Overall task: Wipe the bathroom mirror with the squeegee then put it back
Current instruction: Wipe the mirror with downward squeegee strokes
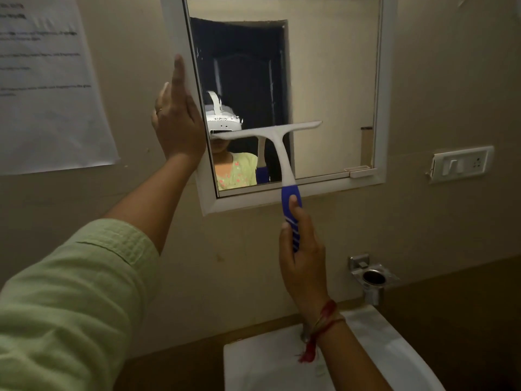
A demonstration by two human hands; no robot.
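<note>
Both of your grips were up at the white-framed rectangular wall mirror (pixel 332 80). Your right grip (pixel 303 249) was curled round the blue handle of the white plastic T-shaped squeegee (pixel 277 150), with the thumb lying up along the handle. The squeegee blade lay against the lower half of the glass, tilted, its right end higher. Your left grip (pixel 177 119) was flat with straight fingers, pressed on the mirror's left frame edge and holding nothing. A pale green sleeve (pixel 70 306) covered the left arm. A white ceramic sink (pixel 394 348) sat below, with a chrome wall holder (pixel 372 277) above it. A white switch plate (pixel 462 163) was right of the mirror and a printed paper sheet (pixel 48 88) was on the wall to its left.
</note>
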